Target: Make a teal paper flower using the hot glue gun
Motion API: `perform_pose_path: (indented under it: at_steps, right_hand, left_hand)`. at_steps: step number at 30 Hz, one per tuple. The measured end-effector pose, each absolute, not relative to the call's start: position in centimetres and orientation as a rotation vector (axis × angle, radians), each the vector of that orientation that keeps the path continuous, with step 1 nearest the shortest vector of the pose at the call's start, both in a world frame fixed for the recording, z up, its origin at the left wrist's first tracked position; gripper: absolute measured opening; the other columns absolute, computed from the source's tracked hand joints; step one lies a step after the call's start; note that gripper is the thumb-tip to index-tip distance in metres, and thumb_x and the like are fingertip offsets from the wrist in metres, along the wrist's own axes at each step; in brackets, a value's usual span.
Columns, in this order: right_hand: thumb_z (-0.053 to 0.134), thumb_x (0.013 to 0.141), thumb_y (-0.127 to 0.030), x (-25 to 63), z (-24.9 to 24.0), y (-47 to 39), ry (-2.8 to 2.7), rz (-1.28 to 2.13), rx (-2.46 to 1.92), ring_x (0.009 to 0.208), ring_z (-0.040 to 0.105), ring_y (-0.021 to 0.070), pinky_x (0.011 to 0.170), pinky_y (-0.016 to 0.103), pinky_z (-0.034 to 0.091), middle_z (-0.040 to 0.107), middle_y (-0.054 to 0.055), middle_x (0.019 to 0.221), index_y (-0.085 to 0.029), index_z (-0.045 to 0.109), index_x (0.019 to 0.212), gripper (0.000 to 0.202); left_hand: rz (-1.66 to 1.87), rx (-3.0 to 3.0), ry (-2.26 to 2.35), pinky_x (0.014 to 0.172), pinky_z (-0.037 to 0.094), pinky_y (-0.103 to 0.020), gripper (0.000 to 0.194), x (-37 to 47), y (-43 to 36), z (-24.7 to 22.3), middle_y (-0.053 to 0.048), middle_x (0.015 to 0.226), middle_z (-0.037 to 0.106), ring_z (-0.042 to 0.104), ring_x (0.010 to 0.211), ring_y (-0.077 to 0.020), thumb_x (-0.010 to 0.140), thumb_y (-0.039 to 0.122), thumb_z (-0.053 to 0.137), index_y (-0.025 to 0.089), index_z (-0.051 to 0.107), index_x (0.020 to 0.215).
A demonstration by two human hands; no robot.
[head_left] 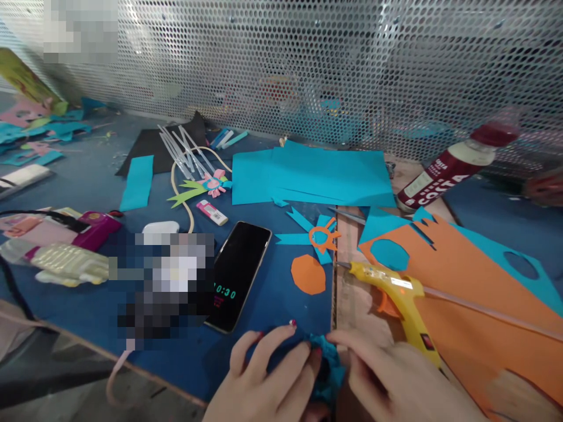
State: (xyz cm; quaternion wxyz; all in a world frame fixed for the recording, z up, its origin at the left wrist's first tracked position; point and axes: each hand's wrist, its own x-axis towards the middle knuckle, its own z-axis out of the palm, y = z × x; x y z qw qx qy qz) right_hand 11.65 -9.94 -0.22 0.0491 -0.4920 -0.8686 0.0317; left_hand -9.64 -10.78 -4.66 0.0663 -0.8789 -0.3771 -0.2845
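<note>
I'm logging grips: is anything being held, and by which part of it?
Crumpled blue paper: the left hand holds its left side, and the right hand its upper right edge.

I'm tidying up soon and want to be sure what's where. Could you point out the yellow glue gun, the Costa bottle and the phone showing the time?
Yellow glue gun (405, 298): head view, on its body.
Costa bottle (445, 170): head view, on its label.
Phone (241, 272): head view, on its screen.

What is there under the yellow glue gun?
Orange paper and a pale board show along the edges of the glue gun, so it seems to lie across both. What is directly below its body is covered and cannot be seen.
</note>
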Motion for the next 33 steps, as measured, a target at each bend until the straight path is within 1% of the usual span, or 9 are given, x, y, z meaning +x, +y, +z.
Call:
perform_pose_path:
  at_steps: [3,6,9,14,19,22,26,31,33]
  right_hand:
    - [0.041,0.08,-0.009,11.8,-0.3,-9.7,-2.652,0.216,-1.467,0.044,0.06,0.0158,0.039,0.023,0.034,0.063,-0.003,0.054,-0.027,0.066,0.101,0.038]
    - [0.041,0.081,-0.01,11.7,-0.7,-9.8,-2.639,0.2,-1.455,0.045,0.061,0.0158,0.04,0.023,0.034,0.064,-0.002,0.054,-0.027,0.065,0.103,0.037]
    - [0.038,0.082,-0.011,11.6,-1.1,-9.9,-2.656,0.119,-1.418,0.041,0.059,0.0167,0.037,0.024,0.03,0.062,-0.003,0.05,-0.025,0.064,0.103,0.036]
    - [0.031,0.084,-0.011,11.5,-1.1,-10.0,-2.691,-0.03,-1.308,0.031,0.054,0.0193,0.034,0.032,0.019,0.059,-0.004,0.045,-0.025,0.062,0.098,0.037]
    - [0.031,0.083,-0.008,11.5,-0.6,-9.9,-2.672,-0.065,-1.364,0.033,0.056,0.0202,0.038,0.035,0.016,0.061,-0.004,0.046,-0.027,0.061,0.096,0.038]
    - [0.03,0.084,-0.008,11.5,-0.6,-9.8,-2.691,-0.037,-1.327,0.032,0.056,0.02,0.039,0.036,0.013,0.062,-0.004,0.047,-0.026,0.062,0.094,0.038]
    - [0.03,0.081,-0.006,11.2,-0.8,-9.4,-2.702,-0.003,-1.297,0.033,0.056,0.0193,0.041,0.037,0.011,0.063,-0.003,0.049,-0.024,0.063,0.092,0.039]
    - [0.034,0.074,-0.003,10.7,-0.5,-9.4,-2.755,-0.011,-1.253,0.033,0.054,0.0193,0.041,0.034,0.013,0.057,-0.003,0.045,-0.023,0.061,0.094,0.039]
    - [0.036,0.075,-0.005,11.2,-0.2,-9.6,-2.708,0.056,-1.29,0.035,0.053,0.0173,0.041,0.032,0.014,0.058,-0.004,0.048,-0.025,0.059,0.095,0.036]
  left_hand:
    - [-0.857,-2.648,-1.118,0.09,0.032,-0.035,0.028,-9.6,-10.8,-4.6,0.001,0.102,0.068,0.052,0.108,-0.0202,0.092,0.044,0.056,0.024,0.072,0.103]
    - [-0.898,-2.641,-1.126,0.092,0.031,-0.034,0.026,-9.6,-10.8,-4.6,0.002,0.099,0.068,0.052,0.108,-0.0193,0.094,0.04,0.053,0.023,0.072,0.101]
    - [-0.918,-2.646,-1.136,0.095,0.031,-0.034,0.026,-9.5,-10.8,-4.7,0.002,0.099,0.069,0.052,0.109,-0.0188,0.095,0.037,0.051,0.022,0.072,0.1]
    - [-0.932,-2.636,-1.13,0.097,0.031,-0.034,0.028,-9.5,-10.7,-4.6,0.002,0.099,0.07,0.053,0.108,-0.0187,0.096,0.037,0.049,0.022,0.072,0.1]
    - [-0.96,-2.636,-1.145,0.099,0.03,-0.034,0.026,-9.5,-10.7,-4.4,0.002,0.096,0.072,0.054,0.108,-0.0186,0.095,0.037,0.051,0.022,0.072,0.099]
    - [-0.953,-2.652,-1.147,0.101,0.029,-0.034,0.026,-9.5,-10.7,-4.5,0.003,0.097,0.072,0.053,0.109,-0.0189,0.094,0.038,0.052,0.022,0.072,0.101]
    - [-0.952,-2.633,-1.139,0.099,0.03,-0.033,0.028,-9.5,-10.8,-4.5,0.001,0.097,0.071,0.053,0.108,-0.0192,0.095,0.037,0.05,0.021,0.072,0.099]
    - [-0.957,-2.626,-1.14,0.095,0.033,-0.034,0.026,-9.5,-10.8,-4.4,0.001,0.097,0.071,0.055,0.107,-0.019,0.095,0.037,0.05,0.023,0.072,0.1]
    - [-0.966,-2.631,-1.141,0.093,0.033,-0.034,0.025,-9.5,-10.8,-4.4,0.002,0.097,0.072,0.055,0.106,-0.0191,0.094,0.038,0.054,0.022,0.072,0.101]
